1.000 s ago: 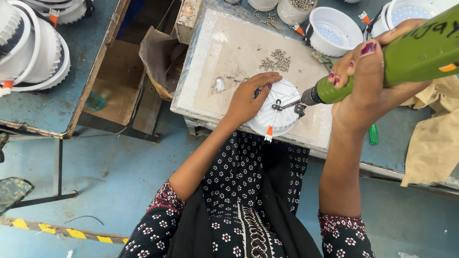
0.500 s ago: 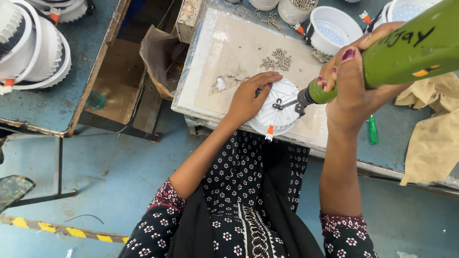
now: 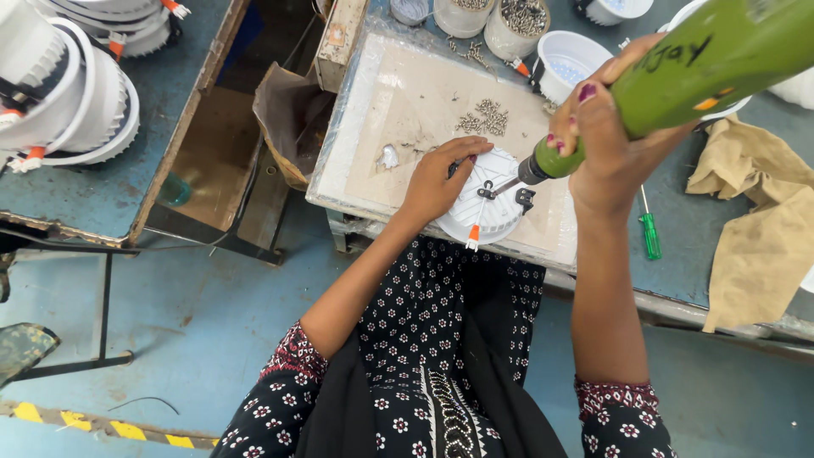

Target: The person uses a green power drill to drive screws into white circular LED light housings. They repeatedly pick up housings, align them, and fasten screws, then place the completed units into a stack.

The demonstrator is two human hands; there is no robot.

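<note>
From my seat I see the left hand (image 3: 437,182) pressed flat on a round white ribbed plastic lamp housing (image 3: 479,208), fingers spread over its upper-left part, so that grip is a loose, open hold that steadies rather than clasps. The housing lies on the pale, worn board (image 3: 407,93) that covers the tabletop, close to the board's near edge, at about 6 o'clock on it. A small orange tab (image 3: 473,234) sticks out at the housing's 6 o'clock.

The right hand (image 3: 606,140) is wrapped tightly around a green cylindrical electric screwdriver (image 3: 678,72), which slants down from 2 o'clock toward the housing. Its dark bit (image 3: 507,185) meets a black metal clip at the housing's centre; a second black clip (image 3: 525,199) sits at the housing's 3 o'clock.

At 12 o'clock from the housing a scatter of small silver screws (image 3: 485,117) lies on the board. Beyond them, at the far edge, stand clear cups filled with screws (image 3: 519,21). A white round bowl-shaped lamp shell (image 3: 566,61) sits at 1 o'clock, just behind the right hand. At 3 o'clock, on the blue tabletop (image 3: 691,246), lies a small green-handled hand screwdriver (image 3: 649,231), and further out a crumpled tan cloth (image 3: 759,237). Well apart at 10 o'clock, on a separate blue bench (image 3: 93,191), are stacked white lamp housings (image 3: 59,93).
</note>
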